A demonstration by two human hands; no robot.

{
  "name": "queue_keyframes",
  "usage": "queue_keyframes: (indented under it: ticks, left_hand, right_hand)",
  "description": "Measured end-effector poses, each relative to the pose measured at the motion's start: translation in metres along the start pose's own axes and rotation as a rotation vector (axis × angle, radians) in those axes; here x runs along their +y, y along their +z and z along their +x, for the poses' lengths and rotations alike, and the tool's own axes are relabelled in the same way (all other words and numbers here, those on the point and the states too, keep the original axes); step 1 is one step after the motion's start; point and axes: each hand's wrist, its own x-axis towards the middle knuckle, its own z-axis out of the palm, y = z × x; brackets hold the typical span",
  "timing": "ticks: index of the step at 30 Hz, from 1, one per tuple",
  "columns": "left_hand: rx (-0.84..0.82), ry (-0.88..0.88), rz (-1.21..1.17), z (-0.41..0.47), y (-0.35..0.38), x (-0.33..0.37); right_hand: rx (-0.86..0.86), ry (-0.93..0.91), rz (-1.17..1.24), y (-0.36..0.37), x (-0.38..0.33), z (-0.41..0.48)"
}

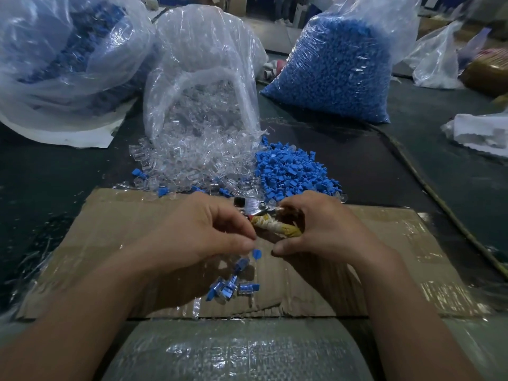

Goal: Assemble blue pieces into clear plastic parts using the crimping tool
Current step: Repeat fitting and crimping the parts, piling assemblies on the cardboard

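Note:
My right hand (321, 229) grips the crimping tool (268, 221) by its yellow-wrapped handles, its metal jaws pointing left and away. My left hand (209, 232) hovers beside the tool with fingers curled; a blue piece (256, 254) shows just under its fingertips, and I cannot tell whether it is pinched or falling. Several assembled blue-and-clear parts (231, 287) lie on the cardboard (384, 265) below my hands. A loose pile of blue pieces (294, 171) lies beyond the tool, with a spill of clear plastic parts (192, 163) to its left.
An open bag of clear parts (203, 78) stands behind the spill. A full bag of blue pieces (338, 64) is at the back right, another large bag (63, 56) at the back left. Crumpled plastic (483, 130) sits at the far right on the dark table.

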Motion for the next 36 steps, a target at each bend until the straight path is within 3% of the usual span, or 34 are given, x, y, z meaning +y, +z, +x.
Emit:
queue_keyframes:
  ticks: [5,7,11,14,16,22,36]
  left_hand:
    - [-0.085,0.030,0.064,0.001,0.003,-0.005]
    - [-0.045,0.027,0.029,0.002,0.001,-0.005]
    - [0.277,0.033,0.011,0.009,-0.002,-0.010]
    - [0.623,0.032,0.267,0.017,-0.007,-0.023]
    - [0.727,0.027,0.494,0.023,-0.012,-0.029]
    - [0.507,-0.118,0.786,0.035,-0.017,-0.044]
    - [0.645,-0.002,0.641,0.034,-0.016,-0.041]
  right_hand:
    - [-0.031,-0.009,0.011,0.001,0.000,0.001]
    - [-0.038,-0.008,0.020,0.001,0.000,0.001]
    - [-0.044,-0.008,0.032,0.000,0.001,0.001]
    - [-0.039,0.000,0.064,0.000,0.002,0.000]
    - [-0.027,0.008,0.093,0.000,0.002,0.000]
    - [0.034,0.002,0.167,-0.001,0.003,-0.001]
    - [0.296,0.077,0.279,-0.006,0.013,0.000]
